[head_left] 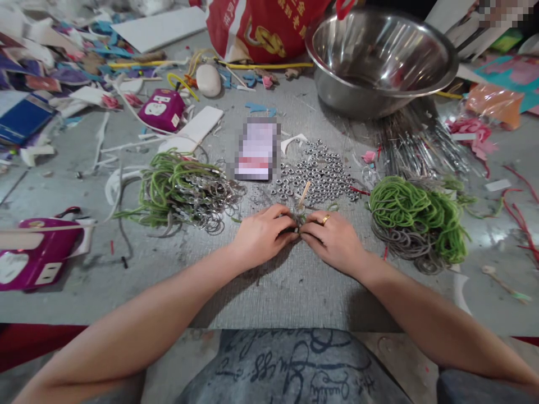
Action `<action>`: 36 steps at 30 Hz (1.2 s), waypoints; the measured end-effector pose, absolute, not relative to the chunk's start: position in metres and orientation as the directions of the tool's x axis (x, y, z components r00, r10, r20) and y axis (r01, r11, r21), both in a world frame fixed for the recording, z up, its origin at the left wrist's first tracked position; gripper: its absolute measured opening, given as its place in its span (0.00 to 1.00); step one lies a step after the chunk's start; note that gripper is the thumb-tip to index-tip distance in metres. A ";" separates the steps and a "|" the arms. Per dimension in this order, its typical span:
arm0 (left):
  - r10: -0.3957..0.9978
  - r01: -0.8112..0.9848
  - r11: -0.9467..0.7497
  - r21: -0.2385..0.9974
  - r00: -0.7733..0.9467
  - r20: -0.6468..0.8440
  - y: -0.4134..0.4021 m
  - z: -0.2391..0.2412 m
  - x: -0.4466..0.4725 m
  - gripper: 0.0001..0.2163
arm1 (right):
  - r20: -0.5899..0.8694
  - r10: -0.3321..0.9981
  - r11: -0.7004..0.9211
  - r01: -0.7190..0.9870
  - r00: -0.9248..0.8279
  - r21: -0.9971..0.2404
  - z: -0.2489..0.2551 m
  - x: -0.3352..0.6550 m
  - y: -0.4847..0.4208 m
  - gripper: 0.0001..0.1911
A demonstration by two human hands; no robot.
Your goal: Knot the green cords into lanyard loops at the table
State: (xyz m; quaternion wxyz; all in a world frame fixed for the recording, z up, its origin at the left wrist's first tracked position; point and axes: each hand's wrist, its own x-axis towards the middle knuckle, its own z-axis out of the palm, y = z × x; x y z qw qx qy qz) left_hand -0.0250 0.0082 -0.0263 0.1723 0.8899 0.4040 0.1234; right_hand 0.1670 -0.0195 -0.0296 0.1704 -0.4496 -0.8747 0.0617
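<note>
My left hand and my right hand meet at the middle of the table, fingertips pinched nearly together. Between them shows a bit of grey-green cord, mostly hidden by the fingers. A ring is on my right hand. Just beyond the fingertips, a small wooden stick leans up by a spread of shiny metal nuts or beads. Left of my hands lies a bundle of green and grey cords with metal clasps. To the right, another heap of green and grey cords rests on the table.
A phone lies beyond my left hand. Farther back stand a steel bowl and a red bag. Thin metal wires lie below the bowl. Purple power sockets and scraps cover the left side.
</note>
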 end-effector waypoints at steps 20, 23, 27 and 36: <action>0.769 0.709 -0.615 0.345 0.637 0.061 0.006 -0.026 -0.021 0.09 | 0.230 0.839 0.539 0.811 -0.493 -0.230 -0.032 0.165 -0.020 0.10; 0.769 0.713 -0.615 0.337 0.637 0.054 0.006 -0.026 -0.021 0.09 | 0.202 0.865 0.500 0.815 -0.459 -0.293 -0.030 0.166 -0.019 0.08; 0.763 0.706 -0.626 0.331 0.643 0.070 0.006 -0.027 -0.021 0.08 | 0.140 0.892 0.449 0.809 -0.429 -0.380 -0.026 0.171 -0.018 0.11; 0.760 0.701 -0.635 0.323 0.643 0.098 0.006 -0.026 -0.021 0.08 | 0.003 0.866 0.471 0.813 -0.500 -0.341 -0.020 0.184 -0.019 0.36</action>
